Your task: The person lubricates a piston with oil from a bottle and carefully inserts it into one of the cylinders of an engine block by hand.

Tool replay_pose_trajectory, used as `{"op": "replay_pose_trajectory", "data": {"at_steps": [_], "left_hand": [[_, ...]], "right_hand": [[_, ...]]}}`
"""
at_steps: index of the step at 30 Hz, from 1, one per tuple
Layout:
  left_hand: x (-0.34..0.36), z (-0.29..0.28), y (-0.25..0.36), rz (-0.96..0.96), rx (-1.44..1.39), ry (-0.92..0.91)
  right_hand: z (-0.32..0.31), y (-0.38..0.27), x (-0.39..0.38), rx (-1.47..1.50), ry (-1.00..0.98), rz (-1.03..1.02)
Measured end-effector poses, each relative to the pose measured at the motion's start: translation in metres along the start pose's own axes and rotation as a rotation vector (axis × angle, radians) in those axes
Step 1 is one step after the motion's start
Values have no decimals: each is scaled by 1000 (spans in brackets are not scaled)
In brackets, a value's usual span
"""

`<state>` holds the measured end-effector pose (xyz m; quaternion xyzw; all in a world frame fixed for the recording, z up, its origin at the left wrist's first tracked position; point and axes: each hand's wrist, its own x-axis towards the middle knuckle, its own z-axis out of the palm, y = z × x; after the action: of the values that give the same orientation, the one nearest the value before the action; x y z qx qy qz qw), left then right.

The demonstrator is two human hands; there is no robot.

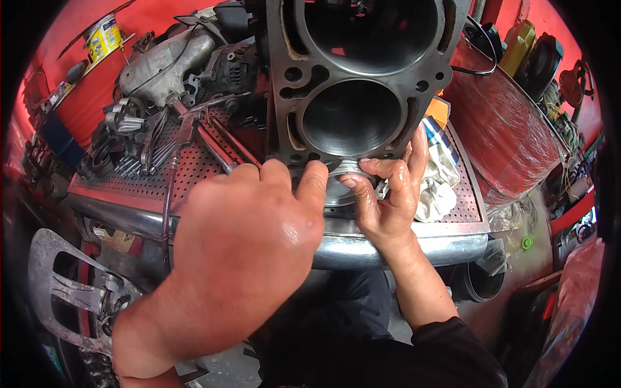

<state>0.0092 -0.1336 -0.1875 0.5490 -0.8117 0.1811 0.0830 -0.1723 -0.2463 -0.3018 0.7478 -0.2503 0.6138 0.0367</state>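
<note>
An engine block [284, 71] with large round cylinder bores stands at the far side of the bench. Just below its near edge is a round silver metal part [339, 192], apparently a piston, partly covered by my hands. My right hand [394, 194], its skin wet or oily, pinches the right edge of that part between thumb and index finger. My left hand [249, 239] looms large in front, knuckles up and fingers curled closed by the part's left side. A thin dark tip shows beside its index finger; the rest of whatever it grips is hidden.
The perforated metal bench [213, 155] has a rounded front rail [401, 250]. Engine parts [168, 68] and a red-handled tool [217, 145] lie left. White cloth [436, 197] lies right of my right hand. A grey metal frame [52, 284] stands at lower left.
</note>
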Motion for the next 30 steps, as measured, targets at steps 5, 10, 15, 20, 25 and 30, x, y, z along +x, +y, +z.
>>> {"op": "replay_pose_trajectory", "data": {"at_steps": [5,10,15,20,25,30], "left_hand": [[-6,6,6,-1,59,67],[-18,38,17,-71,9,232],[-19,14,-6,34,28,180],[-45,-3,-32,-41,-10,292],[-76,76,3,-423,-898,502],[-73,148,90,-565,-2206,488]], "right_hand": [[2,0,3,58,44,-30],[5,4,-3,40,63,-22],[6,2,-5,-10,31,-9],[6,12,-9,-50,48,-42],[3,13,-11,49,70,31],[-2,20,-13,-32,35,-25]]}}
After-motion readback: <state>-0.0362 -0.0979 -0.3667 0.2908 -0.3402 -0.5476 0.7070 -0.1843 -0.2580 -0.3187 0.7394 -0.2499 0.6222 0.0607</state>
